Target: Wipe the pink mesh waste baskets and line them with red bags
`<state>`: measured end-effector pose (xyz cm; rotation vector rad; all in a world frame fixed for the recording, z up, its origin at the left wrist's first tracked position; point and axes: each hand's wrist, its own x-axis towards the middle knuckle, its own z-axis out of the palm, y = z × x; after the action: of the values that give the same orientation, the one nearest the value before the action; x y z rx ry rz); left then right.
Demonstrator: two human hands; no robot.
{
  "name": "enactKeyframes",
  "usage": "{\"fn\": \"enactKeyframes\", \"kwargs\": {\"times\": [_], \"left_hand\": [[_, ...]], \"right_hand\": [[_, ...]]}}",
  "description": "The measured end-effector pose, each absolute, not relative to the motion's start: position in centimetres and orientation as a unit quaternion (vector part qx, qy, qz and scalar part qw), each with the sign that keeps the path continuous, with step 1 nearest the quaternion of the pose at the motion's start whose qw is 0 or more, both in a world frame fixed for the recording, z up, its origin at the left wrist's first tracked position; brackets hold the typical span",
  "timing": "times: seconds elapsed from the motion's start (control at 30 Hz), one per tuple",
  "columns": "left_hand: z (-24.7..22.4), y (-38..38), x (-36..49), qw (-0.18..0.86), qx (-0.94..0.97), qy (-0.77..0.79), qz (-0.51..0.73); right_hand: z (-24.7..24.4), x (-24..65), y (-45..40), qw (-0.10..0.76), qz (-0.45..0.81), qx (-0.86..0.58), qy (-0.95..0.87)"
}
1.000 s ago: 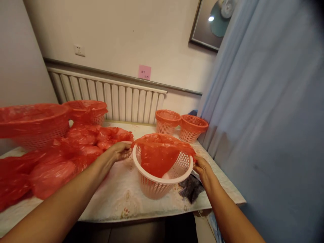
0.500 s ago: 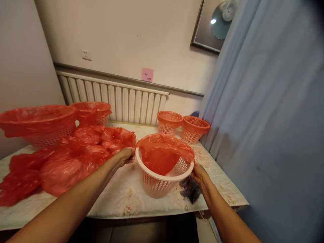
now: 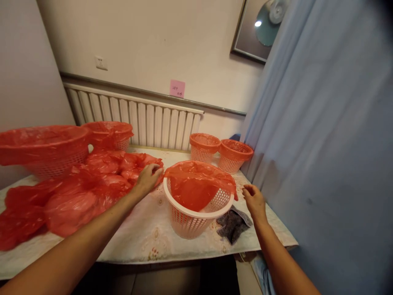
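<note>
At the front of the table (image 3: 132, 250), a pale basket (image 3: 190, 224) is standing, a dark crumpled thing (image 3: 235, 226) lying beside it and red bags (image 3: 73, 209) crowding the left. A red liner (image 3: 195, 194) is draping the basket's far rim and sagging inside. The left hand (image 3: 150, 177) and right hand (image 3: 254, 200) are hovering either side, each grip released; the left may be brushing bags.

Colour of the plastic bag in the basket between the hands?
The plastic bag is red, best seen in the head view.
</note>
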<state>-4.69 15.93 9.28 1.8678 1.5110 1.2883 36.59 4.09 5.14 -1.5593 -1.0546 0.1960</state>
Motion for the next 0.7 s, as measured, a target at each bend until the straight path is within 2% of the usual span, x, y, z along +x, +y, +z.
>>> {"fn": "enactKeyframes", "kwargs": {"times": [0.1,0.23,0.43,0.6,0.7], "left_hand": [[10.5,14.8,-3.8,0.167,0.737,0.475,0.451],[11.0,13.5,-2.5,0.062,0.834,0.390,0.385],[11.0,13.3,-1.5,-0.001,0.853,0.417,0.314],[10.9,12.1,-1.9,-0.008,0.852,0.409,0.326],[10.0,10.7,-2.7,-0.071,0.850,0.394,0.341]], "right_hand": [[7.2,34.2,2.7,0.567,-0.021,-0.617,-0.546],[9.1,31.3,1.9,0.470,-0.161,-0.529,-0.688],[10.0,29.7,2.7,0.352,-0.241,-0.547,-0.720],[9.3,29.2,1.4,0.351,-0.243,-0.557,-0.713],[8.1,28.5,-0.4,0.375,-0.247,-0.564,-0.693]]}}
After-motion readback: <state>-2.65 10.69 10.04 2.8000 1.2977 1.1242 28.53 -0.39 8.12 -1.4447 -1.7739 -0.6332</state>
